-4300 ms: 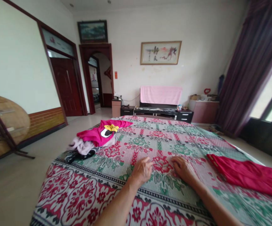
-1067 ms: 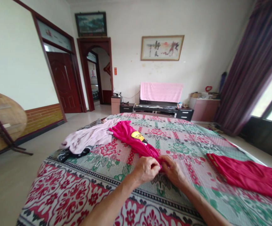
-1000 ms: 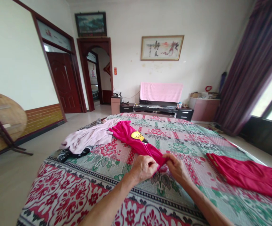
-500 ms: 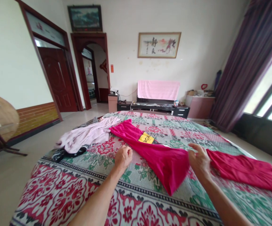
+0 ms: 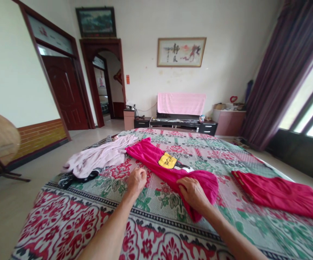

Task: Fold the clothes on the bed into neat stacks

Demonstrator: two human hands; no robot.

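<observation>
Magenta shirt (image 5: 165, 174) lay spread diagonally across the middle of the floral bedspread (image 5: 91, 216), yellow patch (image 5: 167, 160) face up. Its near end was bunched under the right hand (image 5: 193, 193). Right hand rested on top of that end, fingers curled into the fabric, gripping a fold. Left hand (image 5: 136, 179) was balled into a fist at the shirt's left edge, touching or just beside it; couldn't tell if it pinched any cloth. Hands were apart, with shirt fabric between them.

Pale pink garment (image 5: 99, 159) lay crumpled left of the shirt, touching its far end, over a dark garment (image 5: 69, 178) at the bed's edge. Red garment (image 5: 278, 195) lay flat on the right side, well apart from the shirt. Beyond the bed: low black cabinet (image 5: 178, 124) topped by a pink cloth (image 5: 181, 103), framed calligraphy (image 5: 181, 52) on the wall, purple curtain (image 5: 278, 72) on the right.
</observation>
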